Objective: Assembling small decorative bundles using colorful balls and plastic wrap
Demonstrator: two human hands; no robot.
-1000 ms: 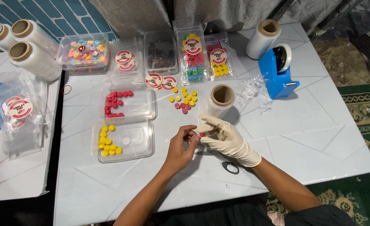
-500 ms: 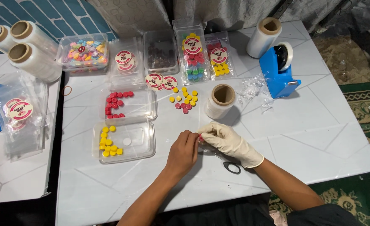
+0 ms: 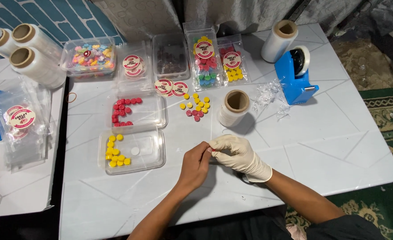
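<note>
My bare left hand and my white-gloved right hand meet fingertip to fingertip over the white table. Both pinch the near end of a narrow clear pouch that lies flat on the table. Several yellow and red round candies sit at the pouch's far end. Left of my hands are two clear trays, one holding red candies and one holding yellow candies.
A roll of clear wrap stands just beyond my right hand. A blue tape dispenser, another roll, filled candy pouches, round stickers and a tub of mixed sweets line the back. More rolls and labelled bags lie left.
My hands were raised with a small red piece between the fingers, then dropped toward the table. Now they pinch together at the pouch's near end.
</note>
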